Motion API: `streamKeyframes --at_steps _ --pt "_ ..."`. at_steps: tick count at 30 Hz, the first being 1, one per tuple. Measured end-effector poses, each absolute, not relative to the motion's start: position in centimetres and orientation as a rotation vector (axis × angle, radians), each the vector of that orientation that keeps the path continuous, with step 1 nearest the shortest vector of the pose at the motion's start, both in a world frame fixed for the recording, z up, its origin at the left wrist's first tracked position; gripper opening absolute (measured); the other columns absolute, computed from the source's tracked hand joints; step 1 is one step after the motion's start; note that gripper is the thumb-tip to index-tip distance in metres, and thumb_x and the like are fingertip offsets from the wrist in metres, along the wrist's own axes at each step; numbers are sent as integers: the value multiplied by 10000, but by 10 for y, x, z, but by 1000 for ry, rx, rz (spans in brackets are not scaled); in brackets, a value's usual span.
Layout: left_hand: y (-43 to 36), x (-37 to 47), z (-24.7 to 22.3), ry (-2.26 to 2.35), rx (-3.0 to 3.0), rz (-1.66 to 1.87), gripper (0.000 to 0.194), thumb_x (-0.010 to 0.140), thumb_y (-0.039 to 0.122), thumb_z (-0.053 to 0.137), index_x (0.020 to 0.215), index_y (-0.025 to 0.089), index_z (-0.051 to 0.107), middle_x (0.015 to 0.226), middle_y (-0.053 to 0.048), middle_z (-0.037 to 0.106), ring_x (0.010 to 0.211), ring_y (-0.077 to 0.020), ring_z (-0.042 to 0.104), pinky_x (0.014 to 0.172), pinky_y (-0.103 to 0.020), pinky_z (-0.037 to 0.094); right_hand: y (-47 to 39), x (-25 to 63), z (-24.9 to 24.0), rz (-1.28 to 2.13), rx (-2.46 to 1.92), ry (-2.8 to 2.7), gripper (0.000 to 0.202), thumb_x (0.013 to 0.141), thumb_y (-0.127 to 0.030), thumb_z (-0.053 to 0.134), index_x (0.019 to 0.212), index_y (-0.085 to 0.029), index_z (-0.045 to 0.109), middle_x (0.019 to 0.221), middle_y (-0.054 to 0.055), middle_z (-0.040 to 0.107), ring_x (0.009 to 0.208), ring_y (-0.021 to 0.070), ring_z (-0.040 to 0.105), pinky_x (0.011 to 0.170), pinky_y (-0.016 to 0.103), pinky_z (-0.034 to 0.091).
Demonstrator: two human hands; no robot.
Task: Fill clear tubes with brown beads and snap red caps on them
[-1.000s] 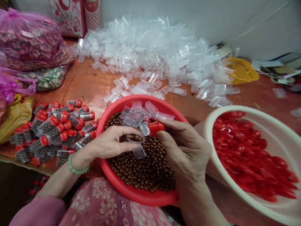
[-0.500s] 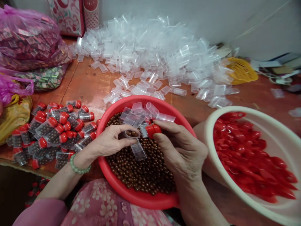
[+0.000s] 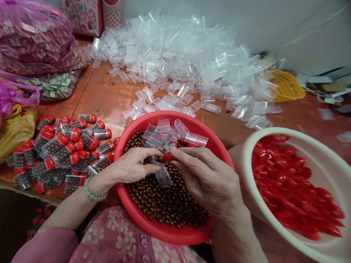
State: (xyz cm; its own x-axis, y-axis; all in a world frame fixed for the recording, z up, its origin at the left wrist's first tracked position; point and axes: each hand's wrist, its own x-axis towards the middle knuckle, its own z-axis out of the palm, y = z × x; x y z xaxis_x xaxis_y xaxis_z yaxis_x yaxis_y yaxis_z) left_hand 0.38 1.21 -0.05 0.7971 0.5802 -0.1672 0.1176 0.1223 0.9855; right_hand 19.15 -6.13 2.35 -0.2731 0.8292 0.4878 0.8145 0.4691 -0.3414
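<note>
Tube [image 3: 151, 159] partly hidden, pinched by left hand [image 3: 131, 166], red cap [image 3: 168, 157] mostly covered, gripped by right hand [image 3: 212, 175], packets [image 3: 35, 44] too blurred to read

Tubes [image 3: 178, 54] lie heaped along the worktop's [image 3: 101, 87] back edge, a basket [image 3: 287, 86] at their right. By the front edge, a basin [image 3: 164, 232] holding beads [image 3: 164, 202] sits between bottles [image 3: 57, 144], left, and a tub [image 3: 247, 160] of caps [image 3: 293, 186], right.

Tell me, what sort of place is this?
Probably a small hand-packing workspace, perhaps in a home: clear tubes heaped on a table, a red basin of brown balls, and a pile of filled, red-capped tubes.
</note>
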Motion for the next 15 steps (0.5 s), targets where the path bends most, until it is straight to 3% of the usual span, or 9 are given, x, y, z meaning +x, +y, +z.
streamKeyframes --at_steps 10,15 --pt "13 6 -1 615 1332 395 165 813 211 618 957 148 669 832 1 630 758 -123 542 751 -251 427 -59 188 31 100 -1348 -2047 481 876 -120 608 1314 -315 561 1016 51 700 884 188 679 769 333 580" --pt "15 3 0 611 1114 361 201 773 200 652 961 137 615 752 10 590 648 -98 529 658 -244 436 -51 181 33 164 -1382 -1908 346 884 -140 606 1197 -281 647 970 48 715 876 185 687 772 333 585"
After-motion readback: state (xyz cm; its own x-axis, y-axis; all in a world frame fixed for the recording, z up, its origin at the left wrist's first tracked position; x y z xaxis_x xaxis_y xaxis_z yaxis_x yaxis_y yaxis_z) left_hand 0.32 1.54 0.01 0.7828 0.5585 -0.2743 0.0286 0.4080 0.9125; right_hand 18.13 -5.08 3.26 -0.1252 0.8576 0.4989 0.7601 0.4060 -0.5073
